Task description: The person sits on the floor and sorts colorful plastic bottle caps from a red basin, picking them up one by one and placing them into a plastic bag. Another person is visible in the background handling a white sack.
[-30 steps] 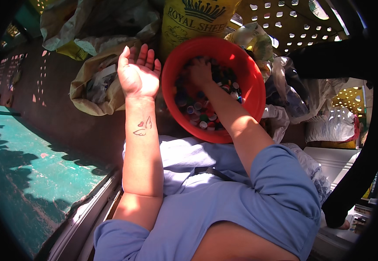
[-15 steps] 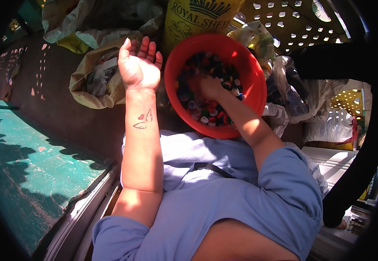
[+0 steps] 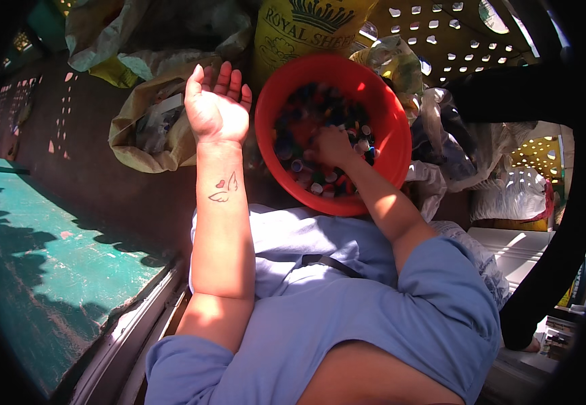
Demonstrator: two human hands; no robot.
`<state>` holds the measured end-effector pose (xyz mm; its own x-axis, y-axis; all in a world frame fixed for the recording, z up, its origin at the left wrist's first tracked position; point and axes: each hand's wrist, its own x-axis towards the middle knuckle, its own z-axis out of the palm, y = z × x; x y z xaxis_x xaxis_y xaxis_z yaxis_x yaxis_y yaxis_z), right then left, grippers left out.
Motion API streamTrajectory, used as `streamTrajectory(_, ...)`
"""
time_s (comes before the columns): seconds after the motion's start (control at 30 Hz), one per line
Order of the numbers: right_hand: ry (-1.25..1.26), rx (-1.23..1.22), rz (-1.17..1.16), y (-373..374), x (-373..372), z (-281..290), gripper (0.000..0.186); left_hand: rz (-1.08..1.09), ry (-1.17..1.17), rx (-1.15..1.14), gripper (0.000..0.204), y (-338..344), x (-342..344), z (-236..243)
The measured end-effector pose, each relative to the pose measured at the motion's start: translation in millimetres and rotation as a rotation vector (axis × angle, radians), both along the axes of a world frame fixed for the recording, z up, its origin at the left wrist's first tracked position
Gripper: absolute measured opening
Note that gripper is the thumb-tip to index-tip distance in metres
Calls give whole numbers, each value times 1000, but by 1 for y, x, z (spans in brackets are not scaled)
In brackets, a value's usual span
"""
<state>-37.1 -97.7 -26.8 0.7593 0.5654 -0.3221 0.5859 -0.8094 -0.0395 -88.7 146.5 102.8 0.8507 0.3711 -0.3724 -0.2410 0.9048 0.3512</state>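
Observation:
A red plastic tub (image 3: pixel 400 138) stands in front of me, partly filled with loose bottle caps (image 3: pixel 317 186) of many colours. My right hand (image 3: pixel 334 146) reaches down into it among the caps. Its fingers are sunk in shadow and blurred, so what they hold, if anything, is hidden. Left of the tub, my left hand (image 3: pixel 217 113) is raised palm up in sunlight. Its fingers are apart and slightly curled, with nothing in the palm.
Behind the tub stands a yellow sack (image 3: pixel 301 42). An open beige sack (image 3: pixel 125 138) sits to the left, above a worn green surface (image 3: pixel 70 290). Clear plastic bags (image 3: pixel 435 135) crowd the right side. A dark bent shape (image 3: pixel 543 270) curves along the right edge.
Inside the tub, my right hand has shifted slightly to the right and down among the caps. My left hand is nearly where it was, still palm up.

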Motion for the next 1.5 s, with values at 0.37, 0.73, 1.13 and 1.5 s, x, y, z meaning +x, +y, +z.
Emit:
streamTrajectory(0.37,-333,1419,-321,2,40,173,24,-23,28,10,48,-7,6,1)
streamTrajectory(0.73,-659,712,-343,7,221,259,65,-407,-329,43,71,-10,0,15)
streamTrajectory(1.13,-624,560,-1069,-351,-171,105,46,-813,-574,68,66,0,20,-25)
streamTrajectory(1.5,-751,-313,-2111,-606,-378,126,48,-544,139,552,55,-50,19,-58)
